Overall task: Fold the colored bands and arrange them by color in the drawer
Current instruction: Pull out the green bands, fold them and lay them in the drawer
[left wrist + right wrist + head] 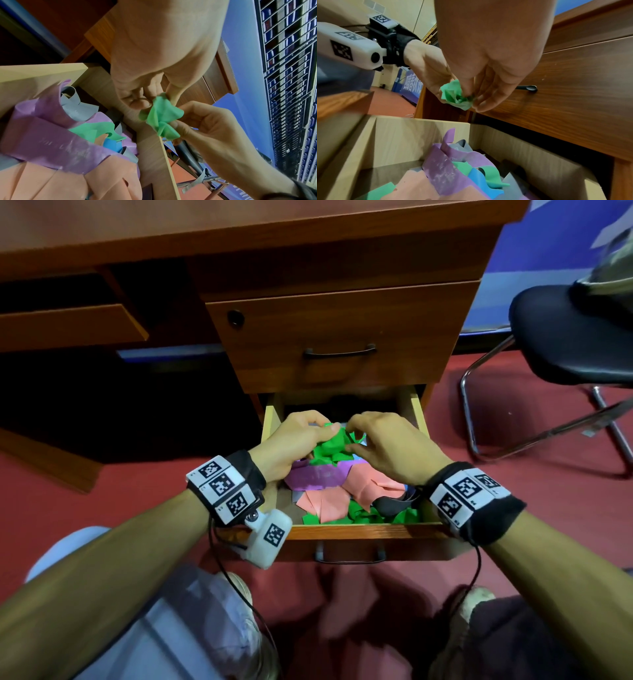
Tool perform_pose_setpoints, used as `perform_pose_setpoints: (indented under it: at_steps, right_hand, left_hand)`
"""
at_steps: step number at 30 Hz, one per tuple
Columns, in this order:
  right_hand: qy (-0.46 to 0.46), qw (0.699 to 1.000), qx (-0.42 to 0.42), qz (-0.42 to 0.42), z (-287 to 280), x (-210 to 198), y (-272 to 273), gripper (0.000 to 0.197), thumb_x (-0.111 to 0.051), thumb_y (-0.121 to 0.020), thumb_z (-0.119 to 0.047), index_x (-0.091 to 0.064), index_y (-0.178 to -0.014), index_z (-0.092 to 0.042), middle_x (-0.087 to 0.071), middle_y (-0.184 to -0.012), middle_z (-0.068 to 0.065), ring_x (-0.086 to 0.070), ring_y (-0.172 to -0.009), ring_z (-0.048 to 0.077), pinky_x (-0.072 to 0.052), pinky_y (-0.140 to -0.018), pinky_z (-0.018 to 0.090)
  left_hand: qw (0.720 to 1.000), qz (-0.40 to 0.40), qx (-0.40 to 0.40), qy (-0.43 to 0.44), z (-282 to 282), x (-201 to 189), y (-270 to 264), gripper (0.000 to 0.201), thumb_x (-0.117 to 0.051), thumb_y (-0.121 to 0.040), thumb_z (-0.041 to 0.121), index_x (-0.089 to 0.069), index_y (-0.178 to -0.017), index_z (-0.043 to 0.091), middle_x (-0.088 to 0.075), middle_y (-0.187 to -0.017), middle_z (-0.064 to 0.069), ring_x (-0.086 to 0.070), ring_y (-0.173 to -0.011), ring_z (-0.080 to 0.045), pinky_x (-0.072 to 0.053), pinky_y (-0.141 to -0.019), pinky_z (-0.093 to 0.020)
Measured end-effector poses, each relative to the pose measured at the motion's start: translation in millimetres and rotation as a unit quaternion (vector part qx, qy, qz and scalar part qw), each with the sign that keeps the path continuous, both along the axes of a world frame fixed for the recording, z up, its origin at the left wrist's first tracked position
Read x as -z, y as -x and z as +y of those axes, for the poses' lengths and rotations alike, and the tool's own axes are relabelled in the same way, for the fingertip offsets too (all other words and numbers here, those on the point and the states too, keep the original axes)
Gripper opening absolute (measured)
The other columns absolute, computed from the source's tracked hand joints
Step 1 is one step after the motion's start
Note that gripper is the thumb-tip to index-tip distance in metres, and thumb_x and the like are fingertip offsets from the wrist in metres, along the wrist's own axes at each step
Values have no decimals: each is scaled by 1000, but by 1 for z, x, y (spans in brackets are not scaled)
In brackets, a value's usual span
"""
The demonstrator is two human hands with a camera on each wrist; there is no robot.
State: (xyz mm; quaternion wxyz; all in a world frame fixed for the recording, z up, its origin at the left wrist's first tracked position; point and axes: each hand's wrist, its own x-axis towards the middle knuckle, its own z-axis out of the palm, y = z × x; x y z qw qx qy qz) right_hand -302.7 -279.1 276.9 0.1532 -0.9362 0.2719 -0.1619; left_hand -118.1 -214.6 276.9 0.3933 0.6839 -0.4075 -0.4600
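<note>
Above the open bottom drawer (363,530) both hands hold one crumpled green band (334,445) (162,116) (456,95). My left hand (301,436) pinches its upper left end between thumb and fingers. My right hand (387,443) pinches the other end with curled fingers. Below them the drawer holds a loose heap: a purple band (317,475) (447,174), pink bands (342,498), green pieces (363,517) near the front, a blue band (477,175) and grey ones (77,108).
A closed drawer with a dark handle (339,352) sits directly above the open one. A black chair (565,337) with metal legs stands to the right on the red floor (137,474). My knees are below the drawer front.
</note>
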Motion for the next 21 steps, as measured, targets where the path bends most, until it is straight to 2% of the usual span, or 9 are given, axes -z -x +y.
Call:
perform_pose_setpoints:
  at_steps: [2,4,8,11,14,16,17,19,21]
  right_hand:
    - [-17,1000,-8,-12,1,0,0,13,-65,-90,-19,-55,-85,-14,-58,-81,-1,-55,-74,23,-48,-68,42]
    - [-36,998,-11,-49,-3,-2,2,12,-64,-90,-13,-56,-81,-15,-59,-76,-2,-54,-70,18,-46,-65,36]
    - [-131,967,116,-185,-21,-8,13,9,-65,-92,-10,-66,-83,-10,-68,-68,-1,-61,-55,3,-47,-58,16]
    - [-336,903,172,-203,-22,-5,10,16,-61,-96,-7,-64,-83,2,-70,-70,13,-65,-56,18,-57,-61,31]
    - [-289,932,197,-93,-19,6,5,24,-55,-92,-19,-66,-78,-4,-73,-72,12,-71,-59,19,-61,-65,39]
    - [-226,952,204,-40,-16,6,4,23,-52,-84,-25,-67,-89,-8,-73,-76,7,-71,-67,21,-60,-71,39]
    - [-224,953,200,-33,-15,4,3,26,-54,-85,-23,-66,-104,-10,-74,-86,5,-70,-73,22,-58,-77,36]
    - [-290,944,150,-50,-10,-1,1,49,-63,-87,-15,-51,-135,-15,-67,-114,3,-68,-83,26,-57,-79,37]
    - [-399,909,82,-87,0,-10,-3,54,-69,-87,-6,-48,-136,-17,-63,-123,3,-71,-87,27,-60,-68,33]
  left_hand:
    - [1000,7,5,-9,2,0,2,14,-67,-98,24,-66,-88,14,-66,-85,-10,-60,-76,-21,-47,-59,-27]
    - [999,21,-22,-32,2,-1,0,14,-66,-99,22,-65,-87,15,-66,-90,-8,-60,-74,-18,-44,-51,-22]
    - [979,153,-116,-61,-3,-9,-17,12,-55,-103,14,-66,-96,17,-74,-83,-1,-68,-70,-15,-45,-66,-28]
    - [969,201,-141,-39,-7,-16,-26,14,-51,-105,15,-65,-101,17,-74,-88,-2,-68,-79,-17,-47,-70,-27]
    - [986,129,-106,-28,-4,-16,-17,9,-53,-104,14,-61,-100,15,-71,-80,-1,-63,-71,-15,-46,-57,-22]
    - [993,104,-61,-18,0,-16,-8,9,-53,-103,5,-56,-109,11,-69,-87,-7,-63,-64,-14,-45,-46,-18]
    - [994,100,-39,-13,2,-17,-4,14,-52,-102,0,-53,-112,10,-71,-92,-9,-63,-60,-12,-44,-44,-18]
    - [994,106,5,-1,5,-22,3,19,-49,-102,-7,-51,-112,9,-74,-104,-11,-63,-54,-7,-42,-43,-17]
    - [991,130,34,18,6,-26,5,22,-50,-100,-9,-52,-115,7,-74,-116,-13,-73,-70,-14,-53,-53,-22]
